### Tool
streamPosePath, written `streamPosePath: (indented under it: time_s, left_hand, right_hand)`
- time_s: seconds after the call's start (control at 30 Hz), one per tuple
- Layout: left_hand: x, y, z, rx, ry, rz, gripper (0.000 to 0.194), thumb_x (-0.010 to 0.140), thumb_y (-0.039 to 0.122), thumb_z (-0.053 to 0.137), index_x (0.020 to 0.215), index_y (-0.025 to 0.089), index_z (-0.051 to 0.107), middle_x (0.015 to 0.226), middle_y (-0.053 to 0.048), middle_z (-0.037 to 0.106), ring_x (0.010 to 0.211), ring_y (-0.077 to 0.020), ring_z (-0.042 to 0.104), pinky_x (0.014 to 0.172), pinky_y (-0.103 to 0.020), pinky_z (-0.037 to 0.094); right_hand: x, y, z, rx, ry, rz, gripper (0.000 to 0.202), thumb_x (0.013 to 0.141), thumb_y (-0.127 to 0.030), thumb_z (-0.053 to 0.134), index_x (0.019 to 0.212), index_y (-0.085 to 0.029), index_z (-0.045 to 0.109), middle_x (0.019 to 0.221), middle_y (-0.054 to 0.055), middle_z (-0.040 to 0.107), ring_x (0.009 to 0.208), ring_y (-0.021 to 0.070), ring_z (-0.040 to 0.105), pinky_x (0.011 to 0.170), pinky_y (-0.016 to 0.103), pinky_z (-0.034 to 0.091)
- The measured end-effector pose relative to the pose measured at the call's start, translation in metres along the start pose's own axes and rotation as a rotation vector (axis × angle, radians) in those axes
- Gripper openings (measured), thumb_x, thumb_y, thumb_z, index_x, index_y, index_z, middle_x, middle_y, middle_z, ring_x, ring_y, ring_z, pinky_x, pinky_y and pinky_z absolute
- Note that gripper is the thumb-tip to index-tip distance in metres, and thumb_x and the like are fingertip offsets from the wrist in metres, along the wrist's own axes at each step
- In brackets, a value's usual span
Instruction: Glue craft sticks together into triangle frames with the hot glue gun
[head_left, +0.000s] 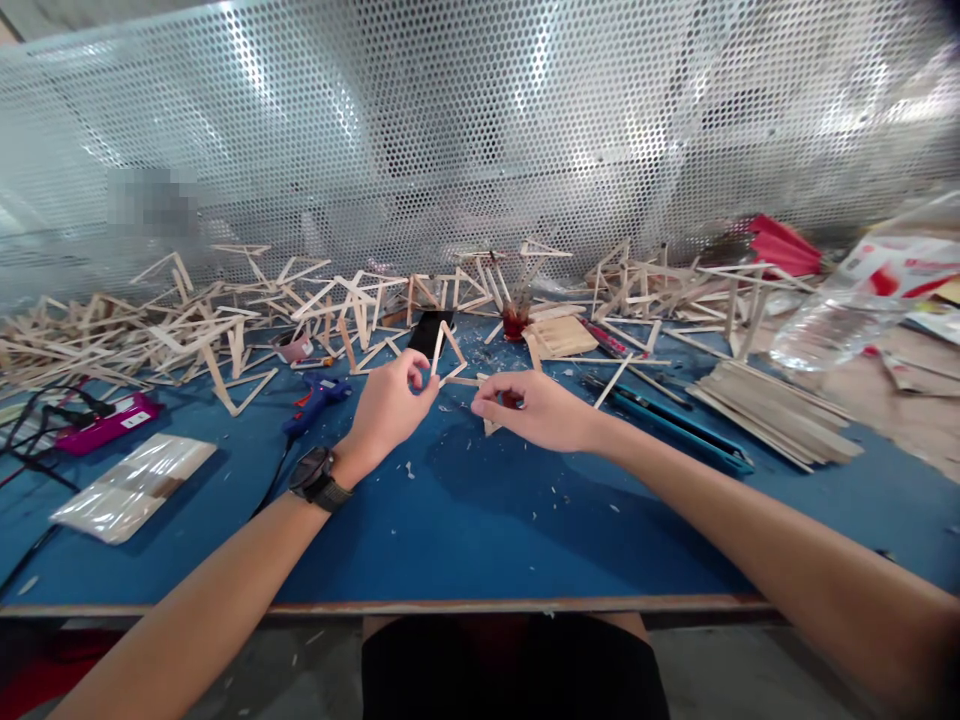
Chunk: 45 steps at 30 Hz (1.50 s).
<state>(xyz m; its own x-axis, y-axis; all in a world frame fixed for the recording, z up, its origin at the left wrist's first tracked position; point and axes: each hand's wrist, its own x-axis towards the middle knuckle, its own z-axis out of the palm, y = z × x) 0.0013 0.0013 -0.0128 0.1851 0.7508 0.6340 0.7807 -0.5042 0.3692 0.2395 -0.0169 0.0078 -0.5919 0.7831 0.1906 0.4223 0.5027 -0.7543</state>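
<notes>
My left hand, with a dark watch on its wrist, pinches the lower end of a small frame of joined wooden sticks above the blue table. My right hand is to the right of it, fingers curled, thumb and forefinger close together over a small wooden piece. That piece shows only in part beneath the fingers. Just behind my left hand lies a black phone-like slab.
A blue glue gun, a purple power strip and a wrapped stick pack are at left. Many stick frames line the back. Rightward are a teal cutter, loose sticks and a plastic bottle.
</notes>
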Motion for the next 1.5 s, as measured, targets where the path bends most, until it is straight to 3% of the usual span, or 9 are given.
streamPosePath:
  time_s: [0.1, 0.27, 0.43, 0.6, 0.73, 1.23, 1.5]
  left_hand:
    - [-0.002, 0.011, -0.005, -0.041, 0.002, 0.081, 0.012, 0.093, 0.026, 0.061, 0.103, 0.02, 0.061, 0.079, -0.001, 0.065, 0.068, -0.0151, 0.058, 0.067, -0.028, 0.045]
    - [-0.012, 0.034, -0.01, -0.277, -0.316, 0.199, 0.027, 0.101, 0.029, 0.051, 0.126, 0.022, 0.059, 0.118, -0.009, 0.07, 0.1, -0.0202, 0.067, 0.083, -0.03, 0.052]
    - [-0.017, 0.034, -0.007, -0.368, -0.528, 0.097, 0.035, 0.102, 0.039, 0.052, 0.134, 0.026, 0.057, 0.106, -0.005, 0.075, 0.088, -0.0197, 0.07, 0.073, -0.029, 0.053]
    - [-0.014, 0.027, -0.002, -0.369, -0.543, 0.08, 0.024, 0.101, 0.038, 0.053, 0.112, 0.024, 0.07, 0.099, -0.004, 0.076, 0.081, -0.0184, 0.069, 0.072, -0.03, 0.052]
    - [-0.013, 0.026, 0.0, -0.316, -0.55, 0.092, 0.024, 0.1, 0.036, 0.054, 0.098, 0.023, 0.075, 0.093, -0.003, 0.076, 0.075, -0.0174, 0.067, 0.068, -0.029, 0.05]
    - [-0.016, 0.026, 0.004, -0.265, -0.579, 0.102, 0.022, 0.099, 0.033, 0.054, 0.093, 0.022, 0.073, 0.081, -0.002, 0.071, 0.065, -0.0153, 0.059, 0.06, -0.029, 0.043]
    - [-0.017, 0.028, 0.003, -0.26, -0.585, 0.079, 0.024, 0.101, 0.035, 0.049, 0.092, 0.021, 0.067, 0.075, -0.001, 0.065, 0.062, -0.0149, 0.055, 0.057, -0.028, 0.041]
  right_hand:
    - [0.0, 0.0, -0.001, -0.049, -0.013, -0.004, 0.032, 0.098, -0.044, 0.055, 0.09, -0.018, 0.071, 0.079, 0.004, 0.073, 0.061, 0.0117, 0.055, 0.059, 0.026, 0.037]
    - [0.001, 0.003, -0.002, -0.101, -0.037, -0.031, 0.031, 0.096, -0.04, 0.056, 0.084, -0.016, 0.071, 0.074, 0.002, 0.068, 0.059, 0.011, 0.05, 0.058, 0.026, 0.033]
    - [0.001, 0.014, -0.009, -0.154, -0.107, -0.049, 0.034, 0.096, -0.044, 0.056, 0.086, -0.017, 0.073, 0.069, 0.0, 0.062, 0.059, 0.0108, 0.048, 0.059, 0.026, 0.031]
    - [0.0, 0.014, -0.02, -0.179, -0.192, -0.018, 0.035, 0.095, -0.049, 0.056, 0.085, -0.02, 0.074, 0.063, -0.003, 0.054, 0.055, 0.0106, 0.042, 0.057, 0.027, 0.028]
    - [-0.001, 0.009, -0.026, -0.195, -0.228, 0.016, 0.034, 0.096, -0.048, 0.056, 0.086, -0.02, 0.074, 0.064, -0.002, 0.057, 0.053, 0.0106, 0.044, 0.056, 0.028, 0.029]
    - [-0.001, 0.013, -0.027, -0.259, -0.3, 0.038, 0.032, 0.096, -0.04, 0.051, 0.093, -0.021, 0.076, 0.071, 0.002, 0.068, 0.052, 0.0125, 0.049, 0.054, 0.029, 0.034]
    - [-0.001, 0.009, -0.027, -0.262, -0.251, 0.071, 0.026, 0.092, -0.038, 0.057, 0.086, -0.02, 0.075, 0.068, 0.001, 0.068, 0.052, 0.0122, 0.051, 0.054, 0.029, 0.034]
